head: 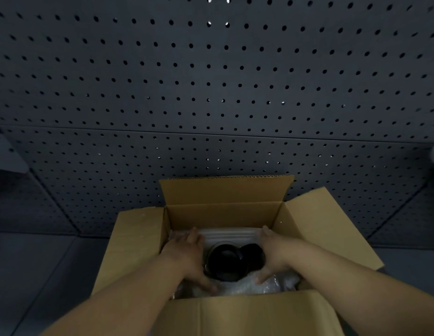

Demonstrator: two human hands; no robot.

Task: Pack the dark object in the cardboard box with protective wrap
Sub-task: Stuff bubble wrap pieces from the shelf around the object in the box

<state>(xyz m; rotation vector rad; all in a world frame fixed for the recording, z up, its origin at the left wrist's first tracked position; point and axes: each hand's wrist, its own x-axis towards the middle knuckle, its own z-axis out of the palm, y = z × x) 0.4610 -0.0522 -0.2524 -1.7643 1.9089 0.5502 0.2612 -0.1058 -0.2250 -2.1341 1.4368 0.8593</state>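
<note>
- An open brown cardboard box [225,214] sits on a dark grey bench [41,263] just in front of you, with all four flaps folded outward.
- Behind the box, a dark grey pegboard wall [211,81] dotted with rows of small holes fills the upper part of the view.
- Inside the box lies a round, glossy black object [227,261], seen from above like a bowl; a second dark rounded shape overlaps it on the right, and the dim light makes it hard to say whether that is a separate piece.
- Clear, crinkled bubble wrap [245,286] lines the bottom of the box and surrounds the black object on the near side, with a pale ribbed sheet on the far side.
- Your left hand [187,253] reaches into the box on the object's left, fingers straight, palm against its side, thumb resting on the wrap.
- Your right hand [275,254] mirrors it on the right, fingers extended, pressing against the object's side, thumb on the wrap.
</note>
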